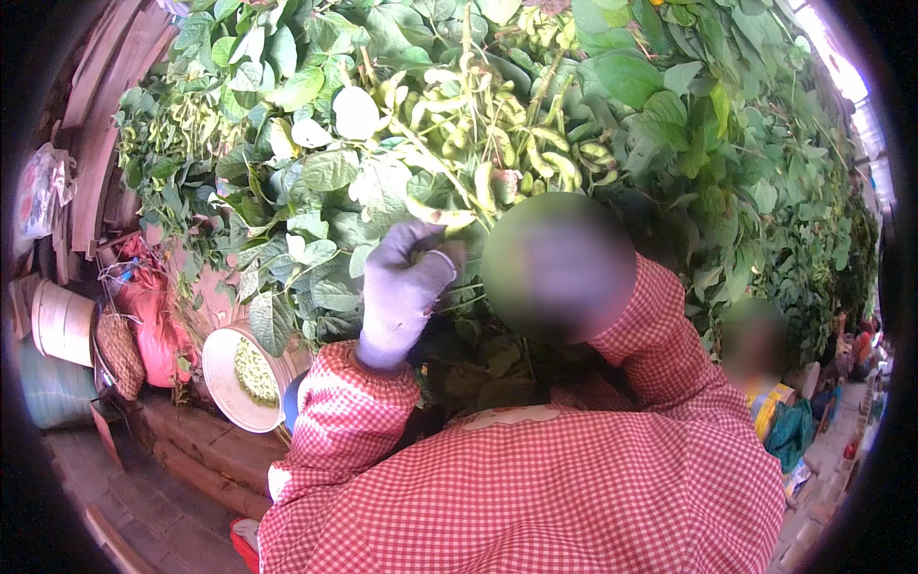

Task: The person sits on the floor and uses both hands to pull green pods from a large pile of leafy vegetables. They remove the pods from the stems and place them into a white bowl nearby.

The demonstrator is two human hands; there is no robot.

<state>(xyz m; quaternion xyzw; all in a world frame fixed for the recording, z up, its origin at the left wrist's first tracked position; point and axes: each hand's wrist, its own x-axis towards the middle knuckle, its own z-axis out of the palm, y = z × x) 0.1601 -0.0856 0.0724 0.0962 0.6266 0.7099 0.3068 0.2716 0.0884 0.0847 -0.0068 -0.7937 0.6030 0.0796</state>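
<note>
My left hand (409, 283), in a pale purple-grey work glove, is bent with its fingertips at the lower end of the soybean plants, just under a green pod (437, 214). Whether it grips a pod or stem cannot be made out. A blurred round patch covers my right hand (570, 273); only a purplish shape shows, close to the stems. Clusters of fuzzy soybean pods (459, 122) hang on stems beyond both hands, among broad green leaves (330, 168). Both arms wear red-and-white checked sleeves.
A white bucket (219, 380) with shelled green beans (254, 369) leans at the left. Beyond it are a red plastic bag (147, 323), another white bucket (64, 323) and wooden planks (107, 107). Leafy plants (760, 179) are heaped at the right. A blurred patch and colourful bags (789, 423) lie lower right.
</note>
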